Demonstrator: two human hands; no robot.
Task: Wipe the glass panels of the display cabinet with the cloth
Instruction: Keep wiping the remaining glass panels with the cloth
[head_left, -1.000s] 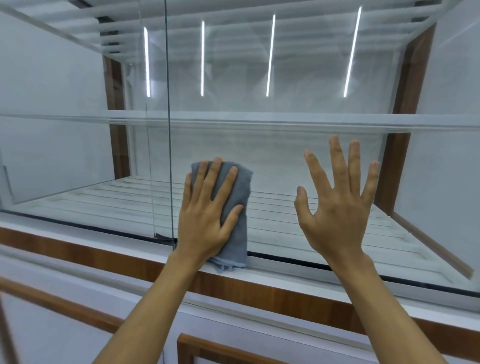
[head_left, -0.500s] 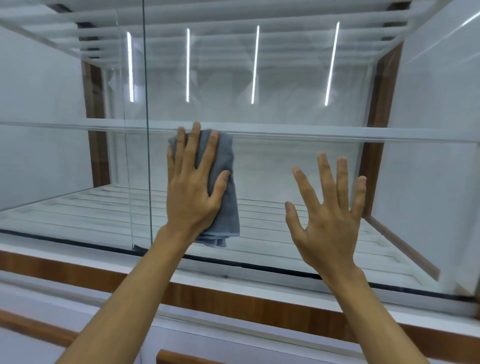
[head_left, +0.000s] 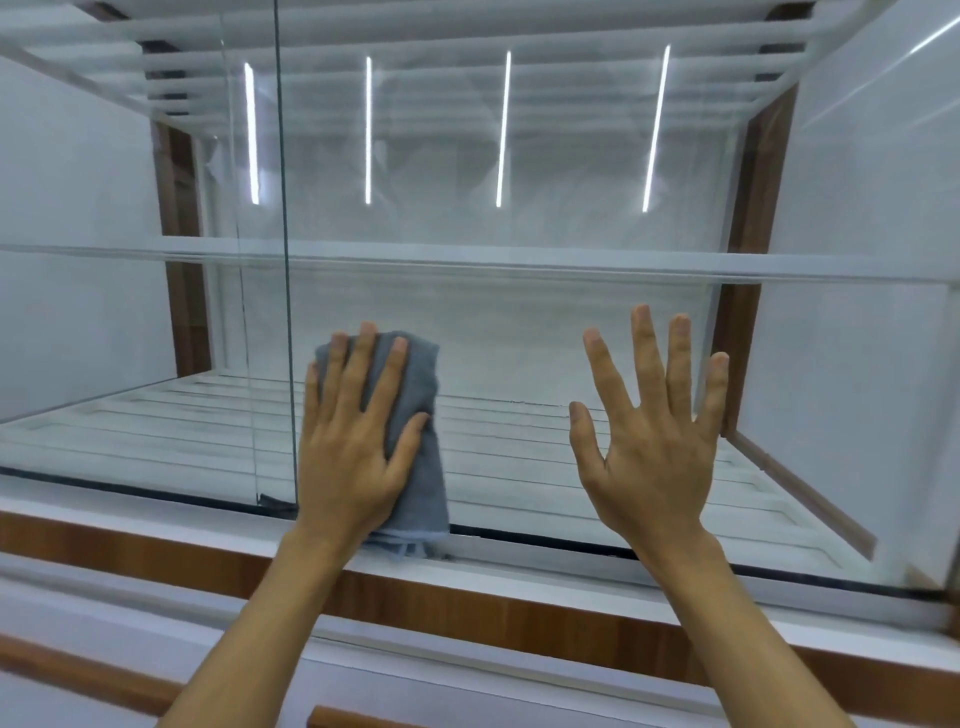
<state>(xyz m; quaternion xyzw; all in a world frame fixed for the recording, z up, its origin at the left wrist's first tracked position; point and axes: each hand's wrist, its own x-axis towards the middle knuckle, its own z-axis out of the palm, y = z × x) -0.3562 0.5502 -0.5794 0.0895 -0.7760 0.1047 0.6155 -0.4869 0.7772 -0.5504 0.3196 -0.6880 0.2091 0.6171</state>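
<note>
My left hand (head_left: 353, 441) lies flat on a folded grey cloth (head_left: 423, 426) and presses it against the right-hand glass panel (head_left: 519, 332) of the display cabinet, low down, just right of the vertical glass edge (head_left: 284, 260). The cloth's lower end hangs to the black seal at the panel's bottom. My right hand (head_left: 649, 431) is open with fingers spread, palm against the same panel to the right of the cloth, holding nothing.
A second glass panel (head_left: 104, 312) stands to the left of the seam. Inside are a glass shelf (head_left: 519, 260), a slatted white floor and vertical light strips. A white ledge with wood trim (head_left: 467, 597) runs below the glass. Brown wooden posts frame both sides.
My left hand slid the cloth up the glass, then back down to the bottom edge. My right hand stayed spread on the panel.
</note>
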